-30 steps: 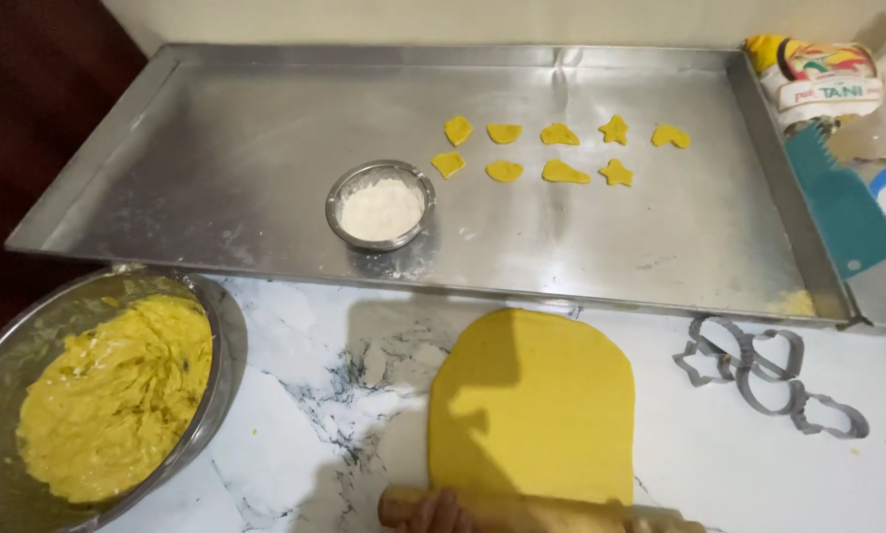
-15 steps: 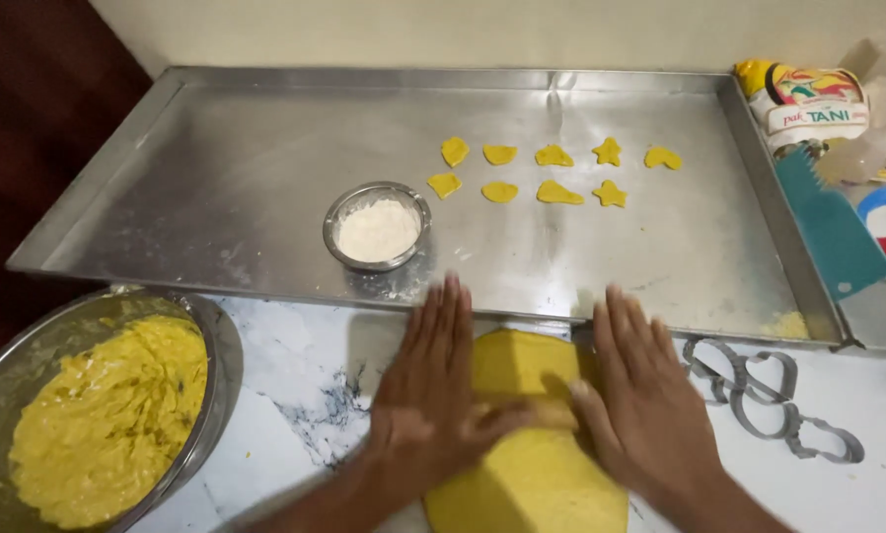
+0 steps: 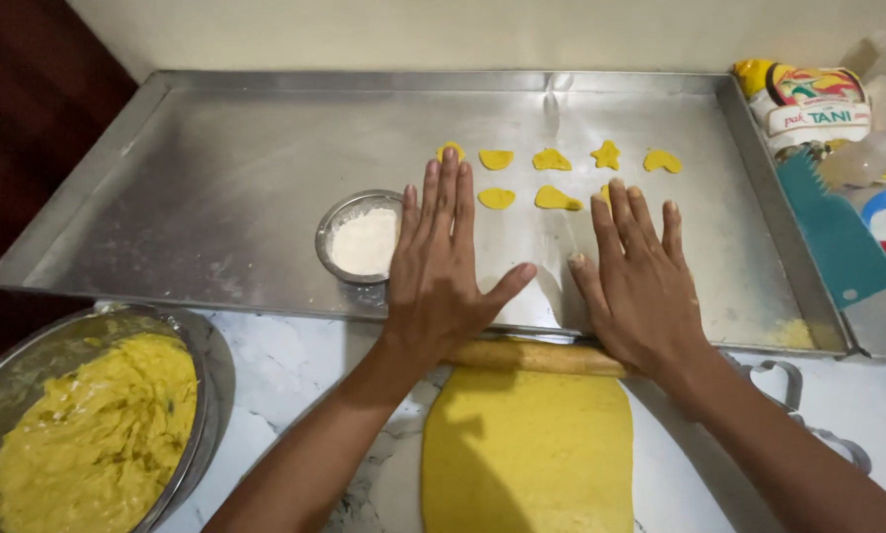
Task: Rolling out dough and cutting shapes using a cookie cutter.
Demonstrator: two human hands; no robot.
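Yellow dough sheet (image 3: 527, 454) lies flat on the marbled white desk (image 3: 295, 370), nearest the camera, rolled into a long slab. At the far end of that sheet sits the wooden rolling pin (image 3: 537, 357), lying crosswise, and both hands are on it, palms down with the fingers spread flat, not curled around anything. Left hand (image 3: 446, 276) presses the pin's left part, right hand (image 3: 638, 286) its right part, with a gap between the two thumbs; the fingertips reach out over the near edge of the big metal baking tray (image 3: 216, 188). Left of the dough sheet, a steel bowl (image 3: 194, 395) holds lumpy yellow batter. Right of the sheet, metal cookie cutters (image 3: 808, 405) lie on the desk, partly hidden by the right forearm. Beyond the pin, on the tray, a small metal cup of white flour (image 3: 362, 240) stands just left of the left hand. Farther back, cut yellow dough shapes (image 3: 552, 160) sit in two rows. Off the tray's right side lie a teal scraper (image 3: 838, 242) and a printed packet (image 3: 808, 104).
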